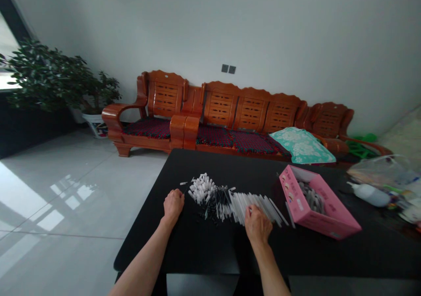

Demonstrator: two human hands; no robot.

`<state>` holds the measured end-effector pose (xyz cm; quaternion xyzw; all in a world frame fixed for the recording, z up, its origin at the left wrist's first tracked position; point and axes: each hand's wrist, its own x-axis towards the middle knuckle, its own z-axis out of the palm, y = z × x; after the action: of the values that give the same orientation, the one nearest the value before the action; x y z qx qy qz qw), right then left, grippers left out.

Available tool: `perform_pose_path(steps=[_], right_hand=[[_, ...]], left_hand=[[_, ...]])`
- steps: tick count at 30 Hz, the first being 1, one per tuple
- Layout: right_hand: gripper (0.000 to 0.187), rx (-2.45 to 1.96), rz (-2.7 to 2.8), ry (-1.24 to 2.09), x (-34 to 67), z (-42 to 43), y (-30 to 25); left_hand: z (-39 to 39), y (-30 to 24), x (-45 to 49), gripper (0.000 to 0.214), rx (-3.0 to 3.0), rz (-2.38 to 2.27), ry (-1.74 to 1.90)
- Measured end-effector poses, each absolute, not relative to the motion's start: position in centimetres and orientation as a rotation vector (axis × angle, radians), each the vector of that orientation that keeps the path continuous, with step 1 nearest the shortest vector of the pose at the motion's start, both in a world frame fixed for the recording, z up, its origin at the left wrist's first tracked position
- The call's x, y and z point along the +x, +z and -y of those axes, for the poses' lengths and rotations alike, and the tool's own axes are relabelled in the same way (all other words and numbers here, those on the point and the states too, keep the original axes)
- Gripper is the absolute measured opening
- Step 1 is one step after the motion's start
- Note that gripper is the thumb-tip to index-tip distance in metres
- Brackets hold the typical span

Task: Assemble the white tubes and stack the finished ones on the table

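My left hand (173, 206) is closed near the left end of the black table, its fingertips pinched together; a thin dark piece seems to stick out beside them, too small to name. Just right of it lies a heap of short white caps (202, 188). Small black pieces (210, 212) are scattered below the heap. Thin dark-and-clear sticks with metal-looking tips (222, 201) lie beside the caps. My right hand (258, 226) is closed over the near side of a row of long white tubes (241, 204); what its fingers pinch, if anything, is hidden.
A pink open box (329, 223) holding grey-white pieces stands right on the black table (197, 256). Beyond it are a white bottle (371, 195) and a clear plastic bag (378, 173). A wooden sofa (187, 127) with a teal cushion (302, 144) stands behind the table.
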<state>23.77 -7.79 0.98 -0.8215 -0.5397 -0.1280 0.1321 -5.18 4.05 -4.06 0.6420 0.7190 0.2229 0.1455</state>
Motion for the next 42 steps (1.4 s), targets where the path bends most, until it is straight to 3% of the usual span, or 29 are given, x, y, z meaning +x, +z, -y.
perform_pose_path(steps=[8,11,15,18,26,35,42], right_hand=[[0.023,-2.053,1.667,-0.200,20.0,9.8,0.6],[0.027,-1.863,1.723,-0.169,18.1,8.6,1.2],[0.043,-1.652,1.876,-0.253,15.5,6.7,1.6],[0.040,-1.608,1.947,-0.263,15.0,6.3,1.2],[0.019,-1.669,1.991,-0.180,17.1,7.7,0.5],[0.017,-2.163,1.678,-0.006,18.5,4.0,0.4],[0.018,-2.264,1.637,0.012,18.7,2.7,-0.4]], left_hand=[[-2.3,-3.7,-6.0,0.021,1.823,-2.021,0.819],[-0.7,-3.3,-5.7,0.018,1.883,-1.798,0.994],[1.5,-2.0,-5.0,0.019,1.995,-1.432,0.950],[2.3,-0.8,-4.8,0.019,2.022,-1.297,0.895],[1.7,0.5,-3.8,0.018,2.047,-1.083,0.866],[-2.1,-2.5,-3.0,0.031,1.677,-1.329,1.139],[-2.4,-5.6,-3.8,0.036,1.442,-1.388,1.248]])
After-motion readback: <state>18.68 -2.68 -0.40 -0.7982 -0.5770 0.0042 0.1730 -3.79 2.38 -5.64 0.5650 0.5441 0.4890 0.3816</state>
